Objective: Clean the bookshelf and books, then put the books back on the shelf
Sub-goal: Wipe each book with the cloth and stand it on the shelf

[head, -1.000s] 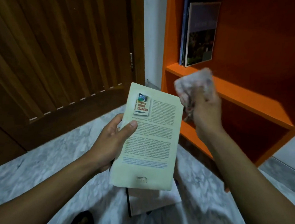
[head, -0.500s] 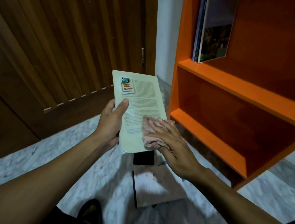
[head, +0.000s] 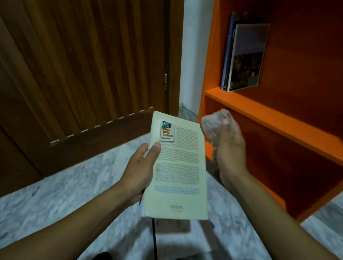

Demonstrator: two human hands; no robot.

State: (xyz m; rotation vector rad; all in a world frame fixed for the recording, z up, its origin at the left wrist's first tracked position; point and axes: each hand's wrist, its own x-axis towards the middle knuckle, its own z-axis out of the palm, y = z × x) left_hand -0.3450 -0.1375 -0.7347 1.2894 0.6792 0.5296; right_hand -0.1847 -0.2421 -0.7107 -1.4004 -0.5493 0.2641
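The pale book [head: 178,172] is held in the air in front of the person, above the floor and just left of the orange bookshelf [head: 271,115]. Its back cover, with printed text and a small picture near the top corner, faces the camera. The left hand [head: 140,168] grips the book at its left edge, thumb on the cover and the other fingers hidden behind.

The right hand [head: 226,153] is closed around a crumpled cloth [head: 215,123] and stands just beside the top right corner of the book, not touching the cover. Half a second ago this hand pressed the cloth flat on the lower part of the cover; now it is lifted and off to the side, much as it was one second ago. I judge this as one wiping stroke finished, and either a new stroke is coming or this side is done. If it is done, the book must be turned to clean the other side, or it can go to the shelf.

Below the held book, more books [head: 179,240] lie on the marble floor [head: 57,192], so cleaning is not finished. Two or three books [head: 245,55] already stand at the left end of the upper shelf; the lower compartment shows no books. A wooden door [head: 80,49] is on the left.
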